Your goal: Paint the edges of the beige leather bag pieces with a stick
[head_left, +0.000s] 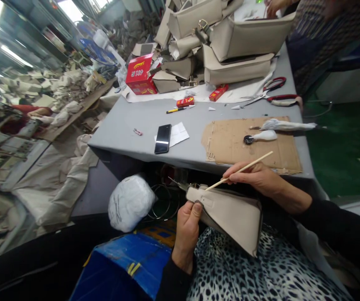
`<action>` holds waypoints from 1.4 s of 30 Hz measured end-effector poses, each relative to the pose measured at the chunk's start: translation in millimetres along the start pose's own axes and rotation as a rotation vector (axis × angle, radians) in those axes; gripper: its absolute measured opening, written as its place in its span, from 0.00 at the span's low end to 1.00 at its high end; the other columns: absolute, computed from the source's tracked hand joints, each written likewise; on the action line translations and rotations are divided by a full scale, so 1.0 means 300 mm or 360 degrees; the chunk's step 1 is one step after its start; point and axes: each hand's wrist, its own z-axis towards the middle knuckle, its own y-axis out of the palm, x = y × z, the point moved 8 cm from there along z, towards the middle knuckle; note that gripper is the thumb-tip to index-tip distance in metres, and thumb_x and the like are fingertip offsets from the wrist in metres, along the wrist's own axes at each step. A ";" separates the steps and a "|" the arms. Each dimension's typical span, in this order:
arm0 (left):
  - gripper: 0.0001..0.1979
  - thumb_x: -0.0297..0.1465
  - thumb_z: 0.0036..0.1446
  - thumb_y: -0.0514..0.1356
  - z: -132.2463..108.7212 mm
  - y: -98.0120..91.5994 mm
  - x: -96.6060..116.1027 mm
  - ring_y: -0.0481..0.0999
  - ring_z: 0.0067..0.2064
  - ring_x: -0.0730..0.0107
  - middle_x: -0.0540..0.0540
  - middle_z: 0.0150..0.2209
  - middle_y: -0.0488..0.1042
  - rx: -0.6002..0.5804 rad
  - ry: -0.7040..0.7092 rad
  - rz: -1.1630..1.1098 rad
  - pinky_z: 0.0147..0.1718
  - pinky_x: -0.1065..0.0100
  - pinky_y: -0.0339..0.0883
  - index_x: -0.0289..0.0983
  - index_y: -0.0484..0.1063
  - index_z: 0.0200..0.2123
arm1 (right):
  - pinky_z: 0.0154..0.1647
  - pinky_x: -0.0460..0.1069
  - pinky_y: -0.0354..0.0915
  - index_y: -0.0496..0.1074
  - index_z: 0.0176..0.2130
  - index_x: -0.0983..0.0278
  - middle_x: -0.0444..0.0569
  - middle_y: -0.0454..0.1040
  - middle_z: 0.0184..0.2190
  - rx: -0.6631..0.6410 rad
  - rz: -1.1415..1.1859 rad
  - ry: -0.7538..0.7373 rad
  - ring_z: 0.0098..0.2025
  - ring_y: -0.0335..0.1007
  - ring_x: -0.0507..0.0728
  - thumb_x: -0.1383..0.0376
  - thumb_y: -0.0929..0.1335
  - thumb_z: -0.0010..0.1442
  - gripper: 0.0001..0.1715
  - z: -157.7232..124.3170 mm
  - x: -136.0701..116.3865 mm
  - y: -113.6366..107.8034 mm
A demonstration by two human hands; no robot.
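A beige handbag (234,217) rests tilted over my lap, with a metal fitting at its upper left corner. My left hand (188,225) grips that end, thumb on top and fingers folded underneath. Between the fingertips of my right hand (255,177) is a thin wooden stick (245,167), pinched like a pen. Its lower tip meets the bag's top edge near a small rectangular mark. From my left fist a thin pointed tool (176,182) seems to stick out beyond the bag, though I cannot tell what holds it.
On the grey table (129,133) lie a phone (162,139), a cardboard sheet (226,144), a small white bottle (264,135), red-handled scissors (275,92) and a red box (141,75). Several beige bags (248,37) are piled behind. A wrapped white bundle (131,202) stands left. Another person's hand (274,7) shows top right.
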 end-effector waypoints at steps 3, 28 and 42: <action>0.20 0.47 0.64 0.62 -0.009 0.003 0.004 0.66 0.31 0.68 0.47 0.30 0.75 -0.0015 0.0013 0.0005 0.32 0.69 0.59 0.34 0.78 0.34 | 0.34 0.48 0.73 0.85 0.35 0.61 0.49 0.84 0.31 -0.0117 0.0030 0.0059 0.33 0.78 0.56 0.58 0.79 0.52 0.11 0.011 0.013 0.032; 0.21 0.46 0.64 0.61 -0.010 0.001 -0.008 0.78 0.44 0.55 0.42 0.40 0.83 -0.0007 -0.0029 -0.0145 0.46 0.62 0.71 0.34 0.81 0.44 | 0.32 0.47 0.69 0.83 0.39 0.63 0.48 0.82 0.33 -0.0461 -0.0162 -0.0015 0.33 0.74 0.54 0.57 0.76 0.58 0.13 0.012 0.040 0.121; 0.23 0.50 0.58 0.65 -0.009 -0.027 -0.004 0.78 0.38 0.58 0.42 0.34 0.82 0.0190 -0.0039 -0.0068 0.41 0.64 0.71 0.33 0.81 0.37 | 0.54 0.57 0.70 0.84 0.43 0.58 0.51 0.84 0.40 -0.0709 -0.0338 -0.0560 0.49 0.75 0.61 0.58 0.73 0.65 0.11 -0.044 -0.049 0.153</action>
